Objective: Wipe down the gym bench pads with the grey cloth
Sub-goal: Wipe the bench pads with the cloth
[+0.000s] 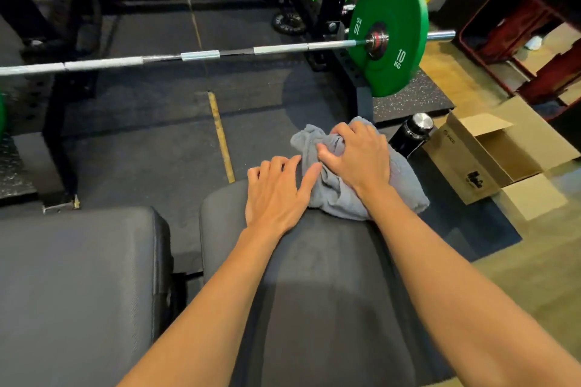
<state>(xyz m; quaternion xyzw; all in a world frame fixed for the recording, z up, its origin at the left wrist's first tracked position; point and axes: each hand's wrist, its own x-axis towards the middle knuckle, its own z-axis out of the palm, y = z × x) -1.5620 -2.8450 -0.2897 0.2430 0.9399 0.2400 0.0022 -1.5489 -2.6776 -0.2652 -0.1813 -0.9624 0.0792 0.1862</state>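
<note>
Your right hand (356,160) is squeezing the bunched grey cloth (333,192), which sits at the far end of the right bench pad (330,292). Your left hand (276,195) lies flat and spread on that pad, just beside the cloth. You look to be wiping now. Next, pull the cloth back along the pad, then do the left pad (78,276)

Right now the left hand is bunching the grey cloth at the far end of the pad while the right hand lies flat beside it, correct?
Hands are swapped. The head view shows the right hand bunching the grey cloth at the far end of the pad, while the left hand lies flat beside it.
</note>
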